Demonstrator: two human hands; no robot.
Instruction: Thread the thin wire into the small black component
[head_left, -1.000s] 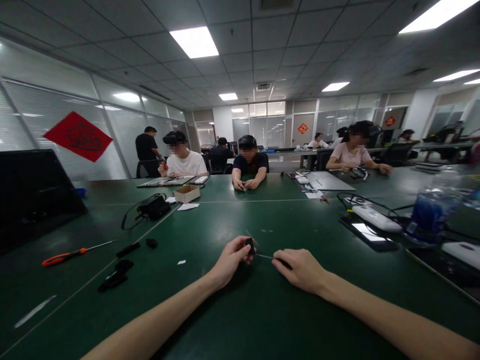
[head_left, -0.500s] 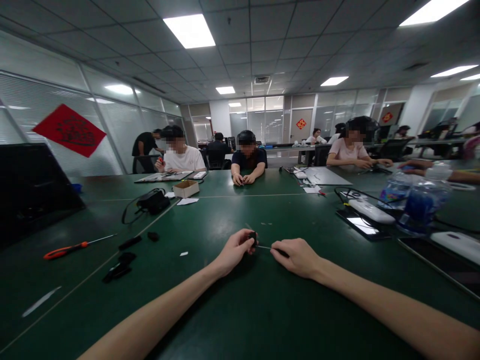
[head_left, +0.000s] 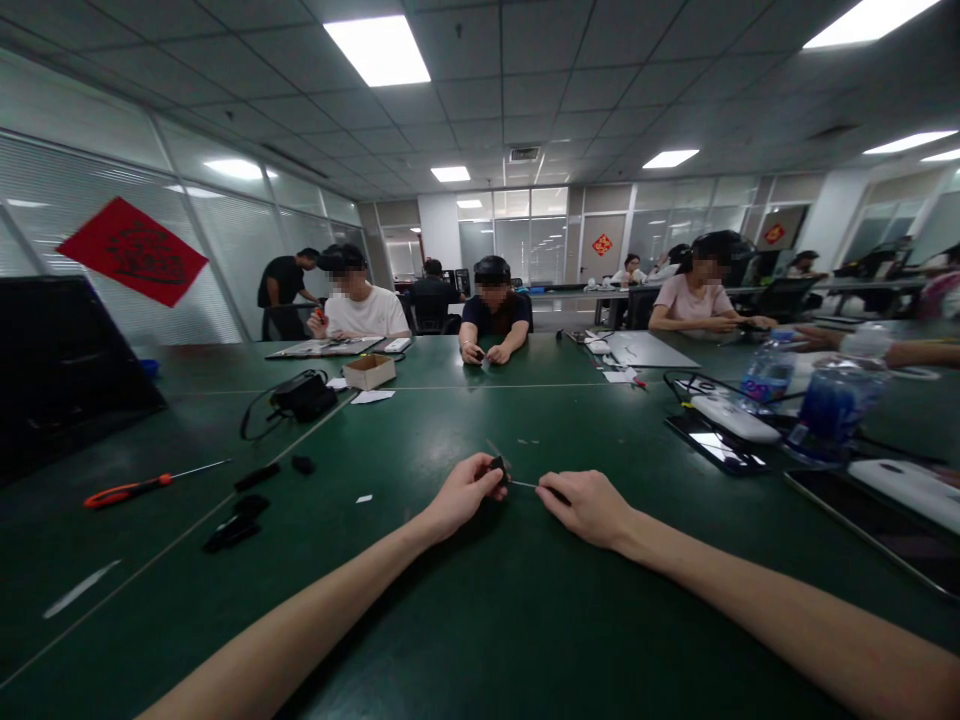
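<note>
Hands (head_left: 461, 492) (head_left: 589, 506) slightly farther out on green office table (head_left: 480, 620)

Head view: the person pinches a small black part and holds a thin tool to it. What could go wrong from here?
1. The thin tool in the right hand points toward the left hand; a slip might jab the fingertips.
2. The small black part is pinched by fingertips alone. If it pops free, it may be hard to spot on the dark green table near the other black pieces.
</note>
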